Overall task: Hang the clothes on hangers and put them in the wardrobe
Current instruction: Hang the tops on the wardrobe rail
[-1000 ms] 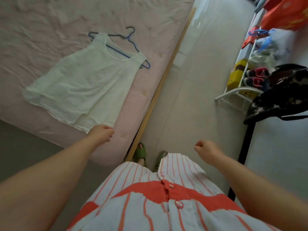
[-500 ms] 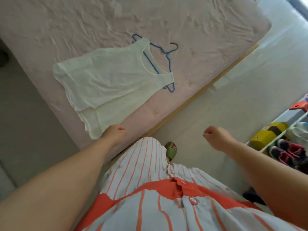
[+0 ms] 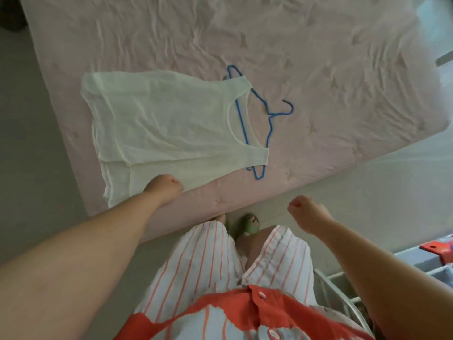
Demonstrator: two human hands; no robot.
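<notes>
Pink mattress (image 3: 318,57) fills the view; the white top (image 3: 166,126) lies flat on it with the blue hanger (image 3: 268,119) poking through its neckline. Left hand (image 3: 165,190) clenched, empty, at the hem; right hand (image 3: 307,213) clenched, empty, over the floor.

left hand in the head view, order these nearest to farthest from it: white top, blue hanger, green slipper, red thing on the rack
From the left hand:
1. white top, its hem right at the hand, on the bed.
2. green slipper, on the floor, to its right.
3. blue hanger, in the top's neck, farther up the bed.
4. red thing, on the rack at the far right edge.
</notes>
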